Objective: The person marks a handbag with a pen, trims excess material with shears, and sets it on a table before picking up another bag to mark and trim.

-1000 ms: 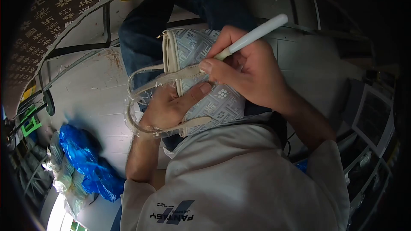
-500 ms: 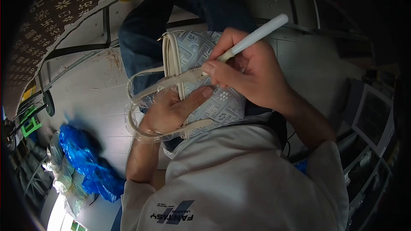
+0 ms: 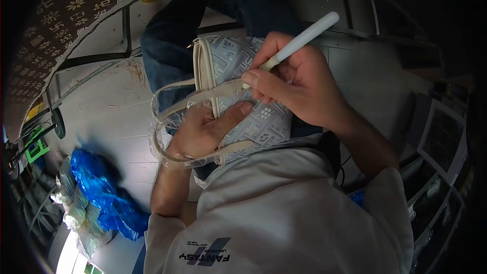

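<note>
A small grey-blue patterned handbag (image 3: 269,116) with cream trim lies across my lap. Its cream strap (image 3: 223,92), partly wrapped in clear plastic, loops out to the left. My left hand (image 3: 205,129) grips the bag from the left side, passing between the strap ends, its thumb lying on the fabric; most of its fingers are hidden. In my right hand (image 3: 294,83) is a white pen (image 3: 307,35), slanted up to the right. Its tip end is at the strap's end on the bag, largely covered by my thumb and fingers.
A blue plastic bag (image 3: 104,187) and a pale plastic bag (image 3: 78,210) lie on the floor at the left. Brown patterned cloth (image 3: 66,5) hangs at the upper left. A rack (image 3: 431,205) with goods stands at the right.
The pen stands slightly steeper, its back end having moved a little up and left. My right fingers shifted slightly along the strap. My left hand and the bag have hardly moved.
</note>
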The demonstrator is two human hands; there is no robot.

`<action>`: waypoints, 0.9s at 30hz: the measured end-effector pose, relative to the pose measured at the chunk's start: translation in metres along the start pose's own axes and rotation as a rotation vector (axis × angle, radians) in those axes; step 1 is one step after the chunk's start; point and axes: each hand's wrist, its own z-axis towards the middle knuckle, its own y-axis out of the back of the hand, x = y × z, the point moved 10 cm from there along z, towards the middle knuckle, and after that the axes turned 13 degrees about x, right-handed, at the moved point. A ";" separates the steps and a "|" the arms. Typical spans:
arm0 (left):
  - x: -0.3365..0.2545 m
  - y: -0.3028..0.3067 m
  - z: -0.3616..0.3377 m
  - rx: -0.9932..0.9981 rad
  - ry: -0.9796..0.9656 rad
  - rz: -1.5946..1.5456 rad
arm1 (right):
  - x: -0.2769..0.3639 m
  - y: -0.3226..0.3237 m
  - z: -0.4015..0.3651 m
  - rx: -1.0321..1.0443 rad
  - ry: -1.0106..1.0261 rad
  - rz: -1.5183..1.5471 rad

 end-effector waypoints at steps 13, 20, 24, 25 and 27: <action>-0.045 0.004 -0.002 0.075 -0.227 0.413 | 0.043 0.000 -0.009 0.031 0.140 -0.221; -0.031 0.010 -0.001 0.167 -0.248 0.601 | 0.072 0.003 0.003 0.059 0.173 -0.835; 0.000 0.036 -0.009 0.465 -0.374 -0.407 | 0.041 -0.002 0.004 0.051 0.239 -0.837; -0.002 0.042 -0.011 0.442 -0.359 -0.406 | 0.039 0.003 0.003 0.035 0.222 -0.785; -0.018 0.038 -0.014 0.345 -0.381 -0.407 | 0.039 0.001 0.002 0.036 0.202 -0.724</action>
